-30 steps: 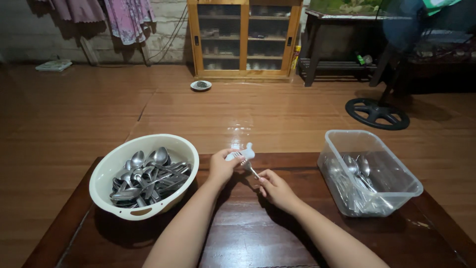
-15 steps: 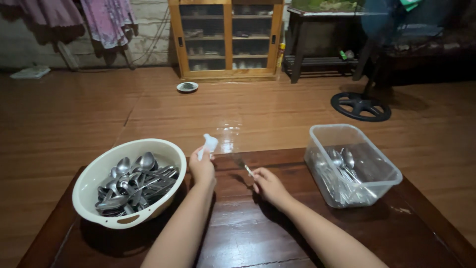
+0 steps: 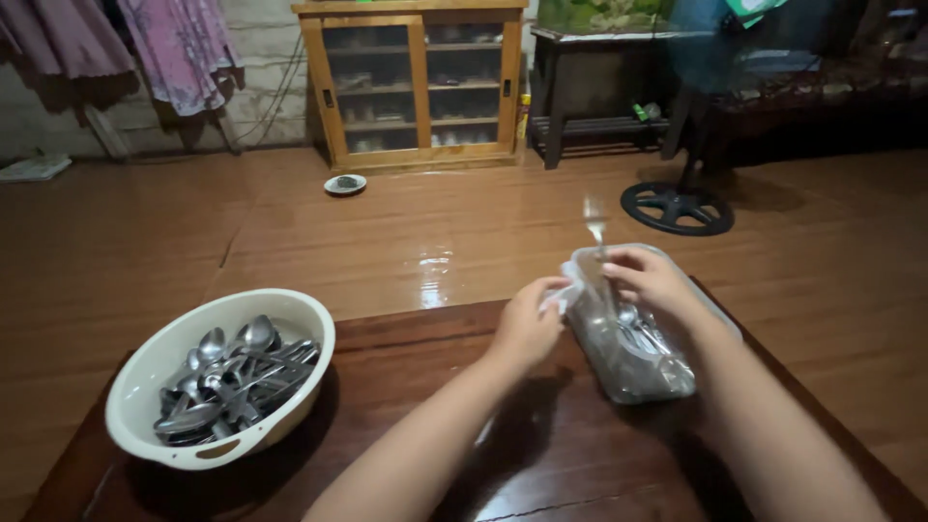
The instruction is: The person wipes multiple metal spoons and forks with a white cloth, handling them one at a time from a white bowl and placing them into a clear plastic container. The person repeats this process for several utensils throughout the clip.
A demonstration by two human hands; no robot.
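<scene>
Presently, the right hand point(image 3: 650, 280), right of centre in the frame, has its grip closed on a fork point(image 3: 596, 232), tines up, long axis near vertical, directly above the clear plastic tub point(image 3: 677, 372). The left hand point(image 3: 527, 324) pinches a white cloth point(image 3: 568, 288) just beside the tub's near-left rim. A cream bowl point(image 3: 145, 387) of cutlery sits lower left on the counter point(image 3: 406, 387).

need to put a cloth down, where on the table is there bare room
Bare wood lies between the cream bowl and the clear tub, under the left forearm. Crowded around the tub: left hand with a white wipe and right hand holding a fork sit there.
</scene>
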